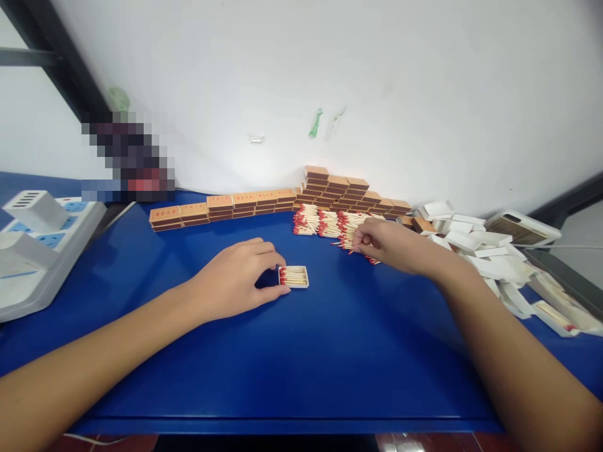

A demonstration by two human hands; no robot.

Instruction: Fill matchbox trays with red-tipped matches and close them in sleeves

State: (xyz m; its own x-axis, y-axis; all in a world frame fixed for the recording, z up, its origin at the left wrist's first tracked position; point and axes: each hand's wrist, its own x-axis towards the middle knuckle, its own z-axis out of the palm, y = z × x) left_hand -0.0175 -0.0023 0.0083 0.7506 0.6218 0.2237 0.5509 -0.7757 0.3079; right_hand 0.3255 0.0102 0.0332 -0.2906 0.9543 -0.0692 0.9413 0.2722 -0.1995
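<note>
My left hand (240, 276) grips a small white matchbox tray (307, 278) by its left end, thumb on the near side and fingers on the far side. Red-headed matches (294, 275) lie in it, heads to the left. My right hand (393, 245) is at the near right side of a pile of loose matches (328, 223), thumb and fingertips pinched together on matches there. Its fingers hide how many they hold. Behind the pile, closed orange-and-brown matchboxes (336, 188) are stacked in steps against the wall.
A low row of matchboxes (219, 204) runs left along the wall. Many white trays (492, 248) are heaped at the right, one matchstick-filled tray (556, 317) at their near edge. A phone-like object (522, 227) leans behind them. A power strip (70, 251) with plugs sits at the left.
</note>
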